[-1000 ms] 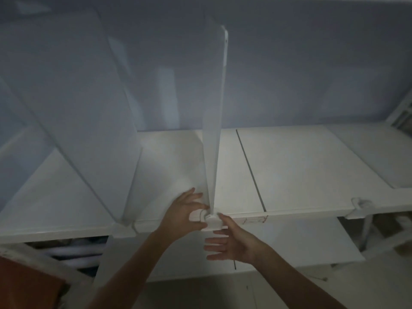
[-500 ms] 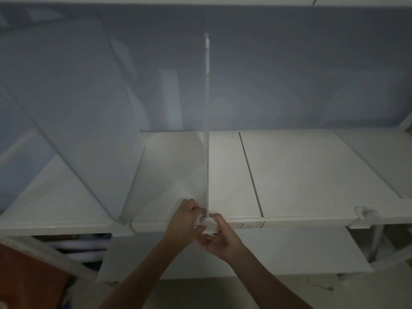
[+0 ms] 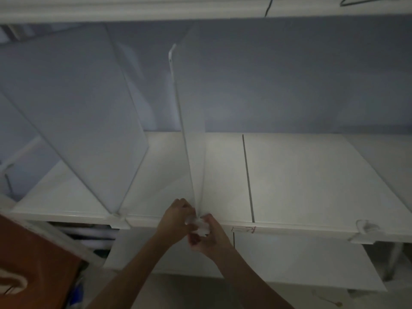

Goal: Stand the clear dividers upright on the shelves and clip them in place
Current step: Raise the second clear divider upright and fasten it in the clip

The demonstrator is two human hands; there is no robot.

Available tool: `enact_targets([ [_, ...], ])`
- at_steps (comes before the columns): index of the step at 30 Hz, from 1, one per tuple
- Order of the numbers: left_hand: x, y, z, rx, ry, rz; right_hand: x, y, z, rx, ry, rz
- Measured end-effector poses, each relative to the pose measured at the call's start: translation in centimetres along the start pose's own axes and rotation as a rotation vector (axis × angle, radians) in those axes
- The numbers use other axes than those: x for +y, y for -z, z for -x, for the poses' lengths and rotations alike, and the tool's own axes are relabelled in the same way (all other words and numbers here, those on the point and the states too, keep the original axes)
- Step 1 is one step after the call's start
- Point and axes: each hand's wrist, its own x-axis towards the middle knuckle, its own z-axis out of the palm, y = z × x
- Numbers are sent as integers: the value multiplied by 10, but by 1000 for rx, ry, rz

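Note:
A clear divider (image 3: 189,121) stands upright on the white shelf (image 3: 301,179), nearly edge-on to me, its foot at the shelf's front lip. My left hand (image 3: 176,216) pinches the divider's foot from the left. My right hand (image 3: 208,236) grips the white clip (image 3: 201,227) at that foot from the right and below. Both hands touch at the clip. A second clear divider (image 3: 89,121) stands to the left, its foot in a clip (image 3: 118,216) on the front edge.
A loose clip (image 3: 365,228) sits on the shelf's front edge at the right. A dark seam (image 3: 247,175) runs front to back across the shelf. A lower shelf (image 3: 289,259) lies beneath, an upper shelf (image 3: 200,7) overhead, and an orange bag (image 3: 29,259) at lower left.
My right hand has come up from below the shelf edge and closed on the clip beside my left hand. The view has shifted, so the divider now leans slightly left.

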Motion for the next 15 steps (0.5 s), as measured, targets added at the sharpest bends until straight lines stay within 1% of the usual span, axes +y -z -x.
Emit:
enact_targets([
  [6,9,1,1,42,21,25,-4,3,-5,-17,-25,-11],
  [9,12,0,2,41,31,39,-7,6,-5,-31,-34,-2],
  [15,25,-7,-1,27,43,62,-18,15,1,-8,-47,-33],
])
